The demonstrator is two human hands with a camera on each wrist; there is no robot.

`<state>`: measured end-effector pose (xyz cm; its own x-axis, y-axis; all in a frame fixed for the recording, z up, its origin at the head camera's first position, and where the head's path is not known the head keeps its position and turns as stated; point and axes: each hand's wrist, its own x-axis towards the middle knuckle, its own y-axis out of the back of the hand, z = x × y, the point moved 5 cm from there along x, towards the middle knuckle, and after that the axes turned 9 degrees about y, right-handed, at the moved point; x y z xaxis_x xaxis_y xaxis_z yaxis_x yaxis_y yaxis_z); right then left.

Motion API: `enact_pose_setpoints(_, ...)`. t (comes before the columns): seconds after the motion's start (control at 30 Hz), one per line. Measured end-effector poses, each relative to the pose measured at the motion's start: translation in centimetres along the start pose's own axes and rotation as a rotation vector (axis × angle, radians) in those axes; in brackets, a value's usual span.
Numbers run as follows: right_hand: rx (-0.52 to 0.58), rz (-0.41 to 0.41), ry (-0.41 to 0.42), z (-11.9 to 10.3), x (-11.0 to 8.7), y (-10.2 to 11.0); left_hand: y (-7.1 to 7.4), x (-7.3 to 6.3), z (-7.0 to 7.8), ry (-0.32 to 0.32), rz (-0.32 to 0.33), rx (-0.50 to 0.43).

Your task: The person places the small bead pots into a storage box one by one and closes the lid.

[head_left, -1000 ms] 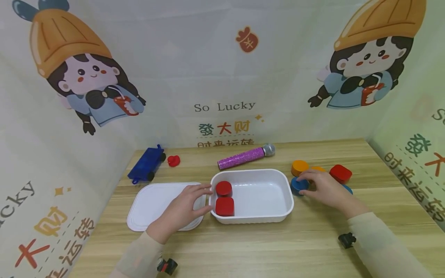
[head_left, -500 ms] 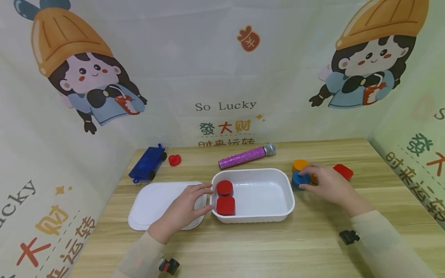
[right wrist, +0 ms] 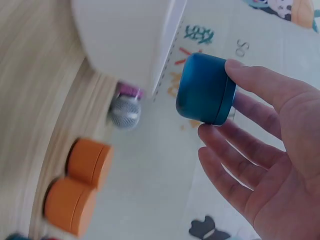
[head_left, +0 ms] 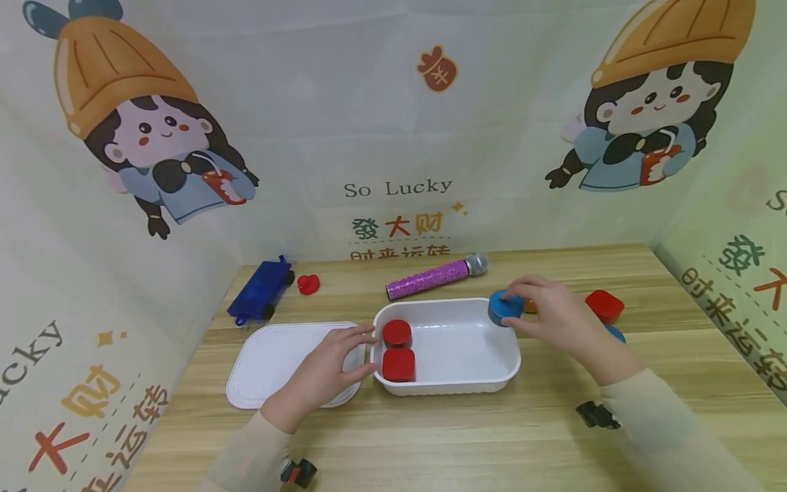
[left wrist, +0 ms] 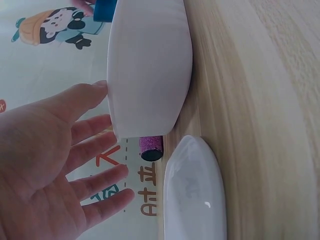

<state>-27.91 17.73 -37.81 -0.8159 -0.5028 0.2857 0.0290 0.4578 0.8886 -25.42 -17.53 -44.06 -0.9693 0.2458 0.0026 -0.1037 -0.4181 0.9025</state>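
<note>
On the wood-grain bench (head_left: 393, 437), the white rounded-rectangular box (head_left: 458, 359) stands centrally. In its left end, the red round tin (head_left: 397, 333) sits behind the red rounded-square tin (head_left: 398, 365). Left of the box: white flat lid (head_left: 270, 365). Behind the box: purple glittery microphone (head_left: 430, 279). Left rear: blue wheeled toy (head_left: 261, 290). At the box's rear right corner, in the right grip (head_left: 562, 318): blue round tin (head_left: 504, 309).
</note>
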Motion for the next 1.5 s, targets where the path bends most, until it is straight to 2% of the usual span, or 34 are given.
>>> enact_pose_setpoints(0.17, 0.034, -0.021, 0.057, -1.2, 1.6, -1.6, 0.1, 0.1, 0.2, -0.015, 0.001, 0.019)
enact_pose_setpoints(0.43, 0.111, -0.071, 0.155, -2.9, 4.5, -5.7, 0.4, 0.4, 0.5, -0.027, -0.002, 0.027)
enact_pose_setpoints(0.63, 0.138, -0.154, 0.129, -4.2, 6.4, -8.1, 0.5, 0.3, 0.4, -0.01, -0.004, 0.028)
enact_pose_setpoints(0.83, 0.135, -0.238, 0.112, -4.8, 7.5, -10.0, 0.5, 0.1, 0.2, 0.006, -0.002, 0.031)
enact_pose_setpoints(1.27, 0.111, -0.267, 0.115, -4.8, 7.8, -11.0, 0.1, 0.1, 0.1, -0.005, -0.005, 0.029)
enact_pose_setpoints(1.5, 0.117, -0.27, 0.091, -4.3, 7.0, -10.9, 0.0, 0.0, 0.0, 0.003, -0.009, 0.023)
